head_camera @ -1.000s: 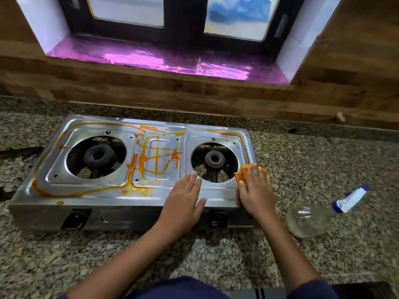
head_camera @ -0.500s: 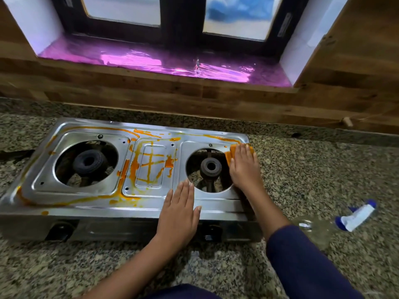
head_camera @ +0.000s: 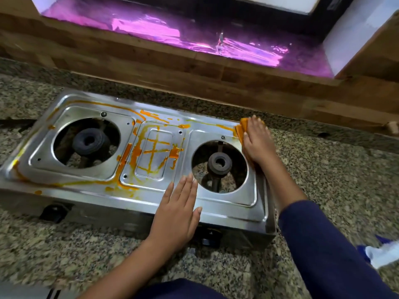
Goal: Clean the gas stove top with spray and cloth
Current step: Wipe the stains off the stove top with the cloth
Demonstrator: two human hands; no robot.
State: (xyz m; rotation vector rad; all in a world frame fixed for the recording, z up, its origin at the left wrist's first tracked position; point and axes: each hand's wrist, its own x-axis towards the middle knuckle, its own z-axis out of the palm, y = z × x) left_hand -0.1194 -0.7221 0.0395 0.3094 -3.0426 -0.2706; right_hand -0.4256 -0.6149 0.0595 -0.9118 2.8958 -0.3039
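Stove (head_camera: 226, 205) long axis left-right, knobs (head_camera: 55, 212) nearside; right hand (head_camera: 258, 140) flat, apparently pressing cloth (head_camera: 242, 126); left hand (head_camera: 177, 212) flat on it

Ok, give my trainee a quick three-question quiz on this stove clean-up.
1. True or false: the left hand lies flat on the stove.
2. The right hand presses the cloth at which stove corner? A far right; B near left; C far left.
3. Fill in: the streaks on the middle panel are ____.
Key: 1 true; 2 A; 3 orange.
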